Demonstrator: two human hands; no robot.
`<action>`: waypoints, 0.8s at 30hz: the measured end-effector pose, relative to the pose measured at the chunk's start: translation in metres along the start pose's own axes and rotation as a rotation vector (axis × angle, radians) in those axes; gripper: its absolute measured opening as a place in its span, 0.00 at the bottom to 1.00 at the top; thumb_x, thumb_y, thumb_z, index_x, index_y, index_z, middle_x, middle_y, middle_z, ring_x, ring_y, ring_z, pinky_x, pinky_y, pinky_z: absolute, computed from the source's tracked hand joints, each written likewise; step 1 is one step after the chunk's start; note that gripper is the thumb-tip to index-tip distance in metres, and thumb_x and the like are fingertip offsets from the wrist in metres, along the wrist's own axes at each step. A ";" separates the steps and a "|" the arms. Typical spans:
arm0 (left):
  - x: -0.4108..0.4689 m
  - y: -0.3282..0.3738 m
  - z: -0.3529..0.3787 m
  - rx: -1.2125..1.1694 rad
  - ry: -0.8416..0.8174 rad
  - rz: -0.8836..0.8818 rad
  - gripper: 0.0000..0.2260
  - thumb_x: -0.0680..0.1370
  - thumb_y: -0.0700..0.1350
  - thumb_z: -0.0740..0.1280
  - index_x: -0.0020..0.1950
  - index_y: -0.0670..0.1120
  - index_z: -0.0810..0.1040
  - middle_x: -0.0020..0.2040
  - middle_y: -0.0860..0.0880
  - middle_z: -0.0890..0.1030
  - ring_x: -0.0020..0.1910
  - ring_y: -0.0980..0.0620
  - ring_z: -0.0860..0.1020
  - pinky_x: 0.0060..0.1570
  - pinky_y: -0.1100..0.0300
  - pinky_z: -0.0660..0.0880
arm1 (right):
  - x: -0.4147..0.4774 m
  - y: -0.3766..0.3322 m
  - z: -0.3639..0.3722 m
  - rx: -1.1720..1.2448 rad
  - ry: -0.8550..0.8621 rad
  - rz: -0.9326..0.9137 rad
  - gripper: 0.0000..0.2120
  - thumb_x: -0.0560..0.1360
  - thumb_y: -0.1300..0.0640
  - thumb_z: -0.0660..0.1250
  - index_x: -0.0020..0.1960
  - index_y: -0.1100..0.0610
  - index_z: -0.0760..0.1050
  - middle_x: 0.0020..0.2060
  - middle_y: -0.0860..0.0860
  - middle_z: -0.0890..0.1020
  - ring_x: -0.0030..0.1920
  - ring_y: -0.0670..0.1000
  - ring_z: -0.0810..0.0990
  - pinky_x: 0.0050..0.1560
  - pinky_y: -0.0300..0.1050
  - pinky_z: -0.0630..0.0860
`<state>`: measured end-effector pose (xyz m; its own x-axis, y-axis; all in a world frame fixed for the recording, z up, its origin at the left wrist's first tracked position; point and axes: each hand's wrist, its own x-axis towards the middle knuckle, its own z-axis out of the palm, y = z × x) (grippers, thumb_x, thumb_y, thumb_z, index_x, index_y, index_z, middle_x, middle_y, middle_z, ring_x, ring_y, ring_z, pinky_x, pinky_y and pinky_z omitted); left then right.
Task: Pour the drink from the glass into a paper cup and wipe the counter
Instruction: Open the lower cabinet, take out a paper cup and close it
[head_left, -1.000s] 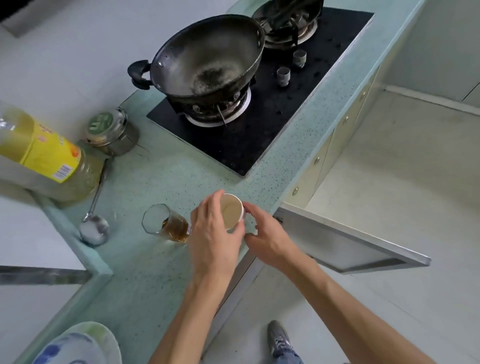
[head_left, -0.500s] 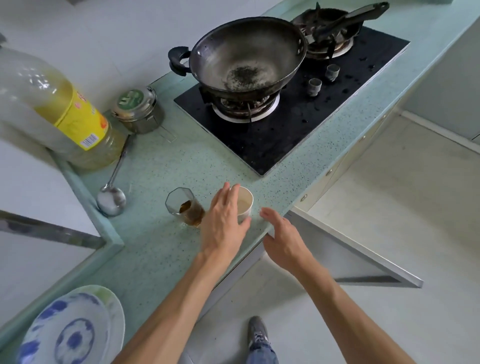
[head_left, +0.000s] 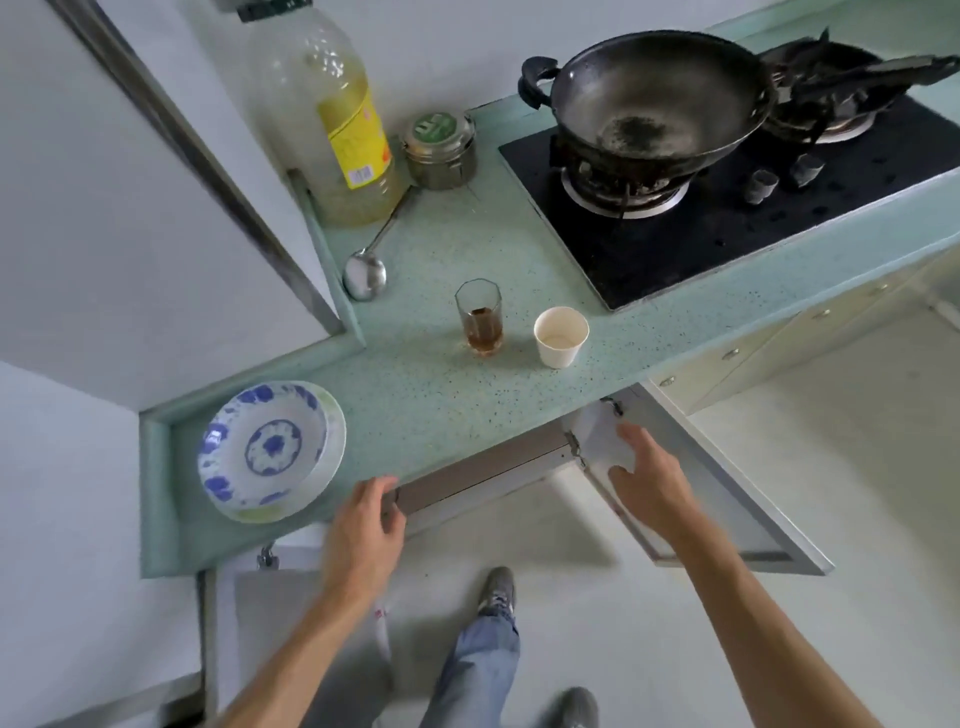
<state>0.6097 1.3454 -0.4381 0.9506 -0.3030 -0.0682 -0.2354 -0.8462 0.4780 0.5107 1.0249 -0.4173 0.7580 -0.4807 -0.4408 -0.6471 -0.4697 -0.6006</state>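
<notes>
A faceted glass with a little brown drink stands upright on the green speckled counter. Just to its right stands a white paper cup, upright, apart from the glass. My left hand is at the counter's front edge, fingers curled loosely over it, holding nothing. My right hand hovers lower right with fingers spread, touching the inside of the open cabinet door. Both hands are well away from cup and glass.
A blue-and-white plate lies at the counter's left front. A metal ladle, an oil bottle and a metal tin stand behind. A black wok sits on the stove. My legs and shoes are below.
My left hand let go of the paper cup and both hands pulled back down to the counter edge and cabinet door. The view drew back and swung left.
</notes>
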 end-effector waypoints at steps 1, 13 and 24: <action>-0.020 -0.025 -0.003 0.076 -0.002 -0.044 0.15 0.71 0.33 0.72 0.57 0.42 0.80 0.53 0.44 0.83 0.51 0.42 0.82 0.48 0.48 0.79 | -0.002 0.013 -0.001 -0.059 0.002 0.014 0.29 0.75 0.66 0.63 0.75 0.58 0.62 0.73 0.57 0.70 0.72 0.59 0.68 0.69 0.50 0.66; -0.166 -0.140 -0.008 0.500 -0.370 -0.616 0.37 0.75 0.51 0.71 0.79 0.50 0.56 0.80 0.38 0.39 0.79 0.36 0.48 0.69 0.39 0.68 | -0.045 0.127 0.000 -0.757 -0.009 0.113 0.37 0.71 0.52 0.70 0.76 0.54 0.60 0.79 0.60 0.48 0.78 0.60 0.48 0.76 0.57 0.50; -0.200 -0.140 0.005 0.377 -0.254 -0.908 0.23 0.76 0.52 0.71 0.67 0.43 0.74 0.67 0.34 0.67 0.60 0.34 0.71 0.55 0.44 0.75 | -0.044 0.167 -0.017 -0.698 -0.062 0.291 0.26 0.72 0.49 0.70 0.69 0.49 0.73 0.76 0.63 0.50 0.76 0.63 0.49 0.77 0.59 0.48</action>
<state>0.4517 1.5217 -0.4959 0.7409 0.4763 -0.4736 0.4642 -0.8727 -0.1515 0.3683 0.9554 -0.4869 0.5384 -0.6243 -0.5660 -0.7076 -0.6997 0.0987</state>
